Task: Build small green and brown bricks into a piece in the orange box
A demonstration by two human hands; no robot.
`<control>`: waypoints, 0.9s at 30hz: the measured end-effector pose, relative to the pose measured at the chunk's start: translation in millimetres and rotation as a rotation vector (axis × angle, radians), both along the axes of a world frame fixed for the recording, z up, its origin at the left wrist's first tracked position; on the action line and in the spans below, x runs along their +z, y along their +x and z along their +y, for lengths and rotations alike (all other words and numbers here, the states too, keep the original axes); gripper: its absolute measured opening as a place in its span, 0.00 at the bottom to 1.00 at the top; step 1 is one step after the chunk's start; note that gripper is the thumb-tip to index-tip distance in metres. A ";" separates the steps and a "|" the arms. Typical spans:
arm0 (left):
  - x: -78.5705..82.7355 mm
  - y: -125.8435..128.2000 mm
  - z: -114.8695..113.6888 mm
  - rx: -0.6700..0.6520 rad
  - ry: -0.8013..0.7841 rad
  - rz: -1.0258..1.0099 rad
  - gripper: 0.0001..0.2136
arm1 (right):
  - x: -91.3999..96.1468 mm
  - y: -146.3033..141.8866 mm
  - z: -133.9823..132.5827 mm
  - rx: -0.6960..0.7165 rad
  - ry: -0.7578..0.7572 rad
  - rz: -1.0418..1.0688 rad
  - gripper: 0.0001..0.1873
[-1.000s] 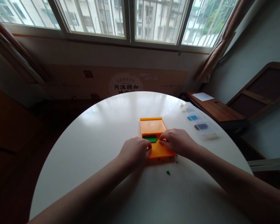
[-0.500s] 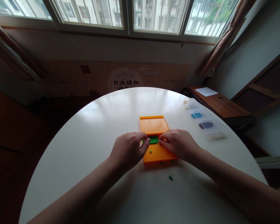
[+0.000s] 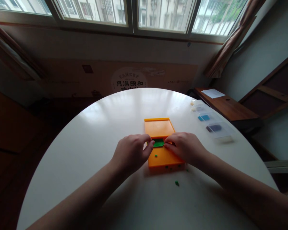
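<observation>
An orange case (image 3: 166,156) lies on the white table, its paler orange lid (image 3: 159,127) folded open away from me. In its slot sits a green block of small studded bricks (image 3: 158,142). My left hand (image 3: 133,150) is closed in a pinch at the left end of the green block. My right hand (image 3: 186,147) pinches at its right end, where a tiny green brick shows at the fingertips. The fingers hide both ends of the block. One loose green brick (image 3: 156,156) rests on the case's near panel.
Nearer me on the white table (image 3: 86,137) lies another small green piece (image 3: 177,183), with several green bits by the case's front edge. A clear compartment box (image 3: 222,135) with blue, dark and pale pieces is at the right. Beyond stands a wooden desk (image 3: 237,107) with paper (image 3: 213,93).
Both hands hold nearly the same pinch at the ends of the green block. The view has shifted slightly; nothing else has visibly moved.
</observation>
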State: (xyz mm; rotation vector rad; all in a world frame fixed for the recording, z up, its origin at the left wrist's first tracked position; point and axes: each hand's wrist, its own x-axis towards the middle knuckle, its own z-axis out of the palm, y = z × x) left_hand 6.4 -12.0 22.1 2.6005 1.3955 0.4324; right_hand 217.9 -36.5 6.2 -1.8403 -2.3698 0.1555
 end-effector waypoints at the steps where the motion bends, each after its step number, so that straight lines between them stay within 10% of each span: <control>1: -0.1 0.0 0.1 0.003 0.000 0.000 0.14 | 0.0 0.0 -0.1 -0.001 -0.001 0.002 0.12; 27: -4.4 -0.8 1.4 0.001 -0.015 -0.014 0.13 | -4.3 3.5 -2.2 0.043 0.084 0.022 0.11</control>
